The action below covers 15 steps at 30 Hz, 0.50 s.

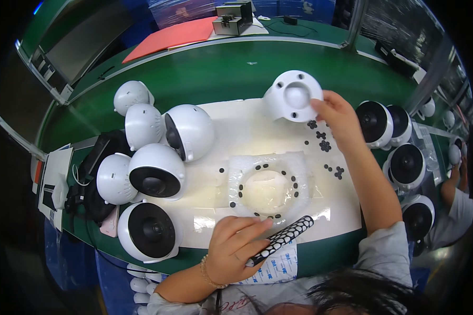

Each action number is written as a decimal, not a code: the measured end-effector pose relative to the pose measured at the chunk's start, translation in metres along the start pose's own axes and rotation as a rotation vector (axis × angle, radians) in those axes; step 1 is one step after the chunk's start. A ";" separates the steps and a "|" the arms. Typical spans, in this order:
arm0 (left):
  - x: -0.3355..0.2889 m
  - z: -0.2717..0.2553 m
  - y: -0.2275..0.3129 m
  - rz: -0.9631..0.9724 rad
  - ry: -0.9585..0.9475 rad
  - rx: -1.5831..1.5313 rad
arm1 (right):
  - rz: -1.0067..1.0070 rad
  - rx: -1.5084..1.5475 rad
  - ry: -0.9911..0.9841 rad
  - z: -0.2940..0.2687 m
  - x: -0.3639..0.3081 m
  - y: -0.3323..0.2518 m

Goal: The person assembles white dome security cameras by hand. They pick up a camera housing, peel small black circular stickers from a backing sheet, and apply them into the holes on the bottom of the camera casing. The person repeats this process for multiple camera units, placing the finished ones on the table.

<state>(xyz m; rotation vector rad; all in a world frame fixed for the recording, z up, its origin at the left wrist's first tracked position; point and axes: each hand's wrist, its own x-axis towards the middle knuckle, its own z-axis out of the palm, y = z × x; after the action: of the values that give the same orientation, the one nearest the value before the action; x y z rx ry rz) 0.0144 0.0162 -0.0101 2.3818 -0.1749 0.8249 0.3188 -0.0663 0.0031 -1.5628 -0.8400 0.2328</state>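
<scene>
My right hand (337, 114) grips a white dome camera (299, 100) by its right edge. Its underside faces up, with a round recess and three dark spots around it. Below it, my left hand (237, 247) has its fingers stretched over a black strip with white ovals (288, 237); the strip's near end is pinched at the thumb side. Just beyond the left hand lies a clear plastic-wrapped foam pad (235, 170) with a round middle, ringed by several small black dots (295, 186). Loose black pads (325, 146) are scattered on the white sheet (220, 118) near my right forearm.
Several white dome cameras with black fronts (155, 173) stand at the left, and more (407, 164) at the right. Dark cables and a black bag (108, 149) lie behind the left group. A metal box (233, 20) and red sheet (171, 39) sit on the far shelf. Another person's arm (450, 184) shows far right.
</scene>
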 end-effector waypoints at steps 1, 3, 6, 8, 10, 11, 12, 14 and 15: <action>0.001 0.000 0.000 -0.012 -0.016 -0.022 | -0.267 -0.420 0.107 0.006 0.015 0.022; -0.001 -0.001 -0.001 -0.049 -0.045 -0.058 | -0.573 -0.957 0.191 0.012 0.039 0.064; -0.001 -0.001 -0.003 -0.077 -0.091 -0.123 | -0.458 -1.323 0.081 -0.005 0.059 0.087; -0.006 -0.002 -0.004 -0.105 -0.140 -0.164 | -0.077 -1.493 -0.086 0.004 0.064 0.077; -0.008 -0.005 -0.003 -0.102 -0.172 -0.161 | -0.220 -1.472 -0.238 0.029 0.065 0.064; -0.011 -0.007 -0.001 -0.115 -0.182 -0.147 | -0.360 -1.226 -0.312 0.061 0.055 0.049; -0.016 -0.005 -0.003 -0.136 -0.188 -0.181 | -0.372 -1.107 -0.621 0.089 0.040 0.013; -0.012 -0.004 -0.002 -0.164 -0.184 -0.215 | -0.472 -0.495 -1.054 0.123 0.019 0.008; -0.011 -0.005 -0.001 -0.178 -0.183 -0.224 | -0.530 -0.527 -1.052 0.140 0.007 0.000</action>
<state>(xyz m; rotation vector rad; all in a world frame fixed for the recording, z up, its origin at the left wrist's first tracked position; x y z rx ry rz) 0.0035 0.0197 -0.0136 2.2202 -0.1191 0.4777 0.2404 0.0466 -0.0221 -1.5779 -2.2418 0.4819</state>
